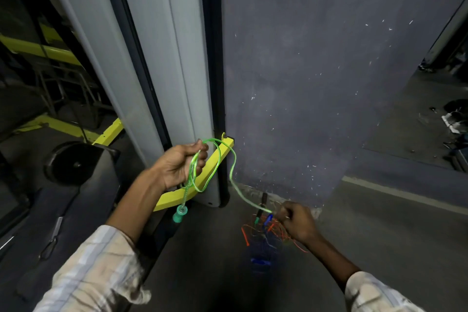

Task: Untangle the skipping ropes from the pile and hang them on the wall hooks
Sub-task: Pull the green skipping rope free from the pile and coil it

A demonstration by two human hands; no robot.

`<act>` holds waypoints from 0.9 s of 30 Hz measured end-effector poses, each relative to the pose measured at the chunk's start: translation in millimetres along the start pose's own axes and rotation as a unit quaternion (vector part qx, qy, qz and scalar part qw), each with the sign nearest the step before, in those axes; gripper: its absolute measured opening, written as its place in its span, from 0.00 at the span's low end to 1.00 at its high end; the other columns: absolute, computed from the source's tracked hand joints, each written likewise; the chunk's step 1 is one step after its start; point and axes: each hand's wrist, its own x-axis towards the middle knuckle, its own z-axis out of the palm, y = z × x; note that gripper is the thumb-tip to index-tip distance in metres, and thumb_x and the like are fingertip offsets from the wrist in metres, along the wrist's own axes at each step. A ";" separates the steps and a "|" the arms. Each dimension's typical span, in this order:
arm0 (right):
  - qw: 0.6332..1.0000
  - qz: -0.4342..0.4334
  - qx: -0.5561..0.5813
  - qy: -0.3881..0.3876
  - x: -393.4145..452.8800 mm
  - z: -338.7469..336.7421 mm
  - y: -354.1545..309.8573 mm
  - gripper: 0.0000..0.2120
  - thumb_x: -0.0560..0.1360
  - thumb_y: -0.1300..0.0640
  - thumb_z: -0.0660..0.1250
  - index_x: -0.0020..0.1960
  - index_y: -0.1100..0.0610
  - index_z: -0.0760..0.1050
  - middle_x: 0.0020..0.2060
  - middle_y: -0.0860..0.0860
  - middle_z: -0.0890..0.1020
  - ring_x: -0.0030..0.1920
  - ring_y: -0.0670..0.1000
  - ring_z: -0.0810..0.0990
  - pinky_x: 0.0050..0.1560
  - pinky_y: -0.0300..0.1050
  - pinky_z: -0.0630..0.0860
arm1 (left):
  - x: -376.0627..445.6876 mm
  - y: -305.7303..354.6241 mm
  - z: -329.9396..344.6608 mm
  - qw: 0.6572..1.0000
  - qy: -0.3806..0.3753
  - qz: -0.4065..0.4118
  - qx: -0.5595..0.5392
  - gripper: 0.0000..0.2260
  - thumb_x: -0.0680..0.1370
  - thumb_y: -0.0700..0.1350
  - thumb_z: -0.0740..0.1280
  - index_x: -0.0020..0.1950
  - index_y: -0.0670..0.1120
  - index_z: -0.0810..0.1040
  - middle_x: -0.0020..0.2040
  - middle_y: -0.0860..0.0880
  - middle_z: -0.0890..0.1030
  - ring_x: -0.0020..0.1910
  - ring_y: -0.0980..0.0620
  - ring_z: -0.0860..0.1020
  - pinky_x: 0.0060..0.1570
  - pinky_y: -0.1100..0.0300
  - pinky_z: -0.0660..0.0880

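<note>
A translucent green skipping rope (233,167) loops from my left hand (181,166) down to my right hand (297,223). My left hand is closed on gathered coils of it, and one green handle (179,215) dangles below that fist. My right hand is lower and to the right, pinching the same rope just above the pile (266,232) on the floor. The pile is a tangle of orange, blue and green ropes with small handles, lying at the foot of the grey wall. No wall hooks are in view.
A grey wall (316,71) fills the centre and right. A white and black door frame (177,71) stands left of it, with a yellow bar (202,180) behind my left hand. Dark equipment with a round disc (73,163) is at the left. Debris (453,119) lies far right.
</note>
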 end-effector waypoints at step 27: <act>0.955 -0.165 0.206 -0.135 10.0 -36.6 -110.4 0.11 0.72 0.49 0.79 0.53 0.47 0.83 0.33 0.41 0.78 0.34 0.42 0.75 0.37 0.43 0.71 | 19.7 -53.7 28.0 0.946 -0.097 -0.232 0.204 0.15 0.83 0.50 0.59 0.40 0.44 0.73 0.24 0.55 0.59 0.20 0.60 0.52 0.20 0.66 0.47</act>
